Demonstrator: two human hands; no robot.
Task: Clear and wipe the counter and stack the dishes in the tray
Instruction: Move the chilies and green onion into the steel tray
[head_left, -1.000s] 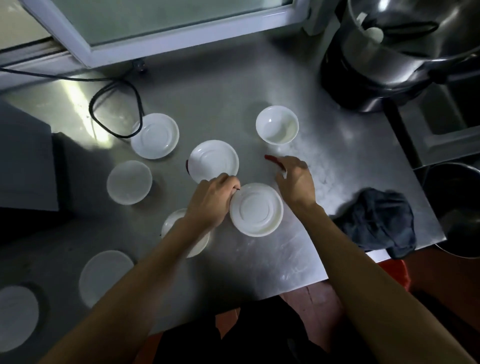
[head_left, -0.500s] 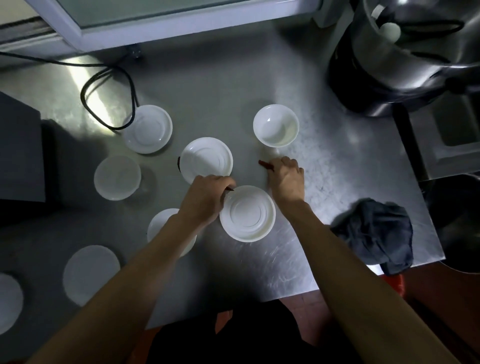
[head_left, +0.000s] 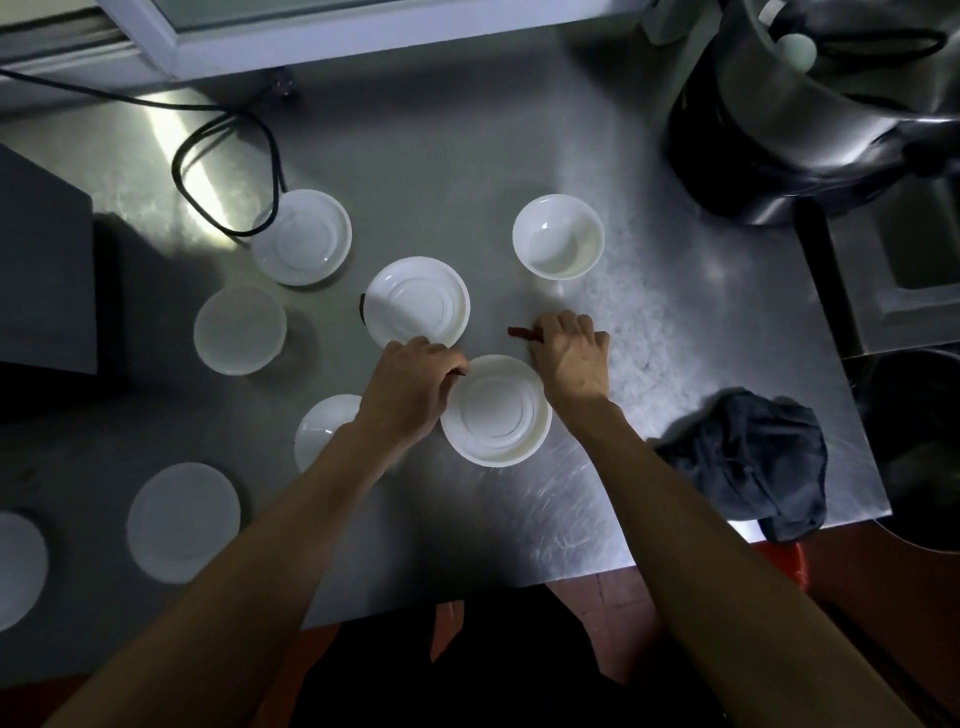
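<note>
A white saucer lies on the steel counter between my hands. My left hand is at its left rim, fingers pinched on a thin dark scrap. My right hand rests at its upper right rim, closed on a red chili-like piece that sticks out to the left. More white dishes lie around: a saucer, another saucer, a deep bowl, a shallow dish, a plate, and a bowl partly under my left arm.
A crumpled dark cloth sits near the counter's front right corner. A large steel pot stands at the back right, a black cable loops at the back left, and a dark box is at the left.
The view has drifted a little. Both hands stay at the saucer's rim, the right one still holding the red piece.
</note>
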